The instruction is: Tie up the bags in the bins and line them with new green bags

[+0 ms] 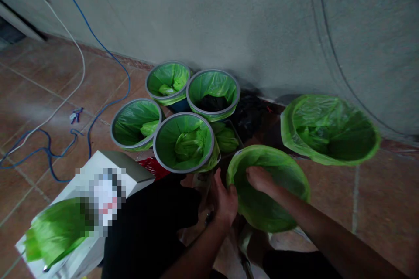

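A trash can lined with a green bin liner (278,213) stands between my legs, the liner folded over its rim. My right hand (261,178) is inside it with fingers curled against the liner near the left wall. Just outside the left rim, my left hand (226,198) has its fingers stretched upward and its thumb apart, close to the liner's edge. Whether the thumb touches the liner I cannot tell. The fingertips of my right hand are hidden.
Several lined trash cans with grey rings (183,170) stand ahead. Another lined can (330,157) is at right by the wall. A white box (134,170) at left bears folded green bags (59,226). Blue cable (90,139) and keys (76,115) lie on the tiles.
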`<state>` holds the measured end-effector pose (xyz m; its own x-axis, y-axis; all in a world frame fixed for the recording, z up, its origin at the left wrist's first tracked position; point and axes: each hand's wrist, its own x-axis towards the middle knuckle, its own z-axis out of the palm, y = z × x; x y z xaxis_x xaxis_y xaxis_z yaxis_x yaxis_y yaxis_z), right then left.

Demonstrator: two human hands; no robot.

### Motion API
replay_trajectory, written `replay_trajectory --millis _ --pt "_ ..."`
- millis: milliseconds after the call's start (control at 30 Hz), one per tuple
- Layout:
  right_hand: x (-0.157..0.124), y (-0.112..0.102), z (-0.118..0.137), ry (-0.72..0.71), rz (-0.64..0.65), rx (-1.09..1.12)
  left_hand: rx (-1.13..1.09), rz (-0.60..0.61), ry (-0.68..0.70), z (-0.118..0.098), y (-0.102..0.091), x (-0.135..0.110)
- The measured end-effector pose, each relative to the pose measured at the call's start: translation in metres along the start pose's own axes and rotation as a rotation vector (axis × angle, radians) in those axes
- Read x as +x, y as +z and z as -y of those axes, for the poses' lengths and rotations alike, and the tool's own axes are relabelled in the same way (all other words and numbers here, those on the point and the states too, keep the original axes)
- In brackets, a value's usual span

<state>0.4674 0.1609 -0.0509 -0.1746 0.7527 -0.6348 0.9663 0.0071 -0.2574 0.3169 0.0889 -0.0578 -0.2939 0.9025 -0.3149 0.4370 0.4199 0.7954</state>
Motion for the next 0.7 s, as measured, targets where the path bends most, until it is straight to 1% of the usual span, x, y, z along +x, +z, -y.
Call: replay_trajectory --millis 67,133,167,233,267,300,367,433,467,500,533,600,700 --pt "0.01 -0.009 0.003 -0.018 -0.098 0.003 0.082 0.033 0.118 -0.013 -0.004 0.012" --pt "0.015 -0.012 0.007 -0.066 -0.262 0.042 0.163 0.123 0.189 -0.021 -0.003 0.021" --pt "0.017 -0.012 0.009 -0.096 -0.347 0.076 0.193 0.172 0.195 -0.022 -0.002 0.025" --pt "0.021 -0.009 0.013 -0.151 -0.481 0.161 0.235 0.243 0.153 -0.021 0.0 0.03" --pt "0.024 -0.007 0.014 -0.171 -0.522 0.204 0.249 0.264 0.117 -0.02 0.001 0.032" --pt "0.026 -0.007 0.015 -0.175 -0.534 0.233 0.264 0.279 0.082 -0.019 0.002 0.033" --pt "0.028 -0.01 0.013 -0.142 -0.545 0.24 0.293 0.296 0.042 -0.018 0.001 0.034" --pt "0.027 -0.02 0.005 -0.136 -0.598 0.181 0.305 0.312 0.048 -0.021 -0.001 0.033" --pt "0.026 -0.026 -0.001 -0.153 -0.636 0.131 0.305 0.316 0.054 -0.023 -0.001 0.032" --pt "0.025 -0.032 -0.008 -0.208 -0.668 0.075 0.303 0.312 0.051 -0.026 -0.002 0.03" --pt "0.025 -0.037 -0.016 -0.273 -0.674 0.006 0.299 0.301 0.036 -0.027 -0.002 0.028" --pt "0.03 -0.044 -0.033 -0.333 -0.604 -0.12 0.29 0.281 -0.039 -0.029 -0.002 0.021" --pt "0.044 -0.047 -0.053 -0.279 -0.423 -0.196 0.24 0.314 -0.255 -0.023 0.0 0.009"
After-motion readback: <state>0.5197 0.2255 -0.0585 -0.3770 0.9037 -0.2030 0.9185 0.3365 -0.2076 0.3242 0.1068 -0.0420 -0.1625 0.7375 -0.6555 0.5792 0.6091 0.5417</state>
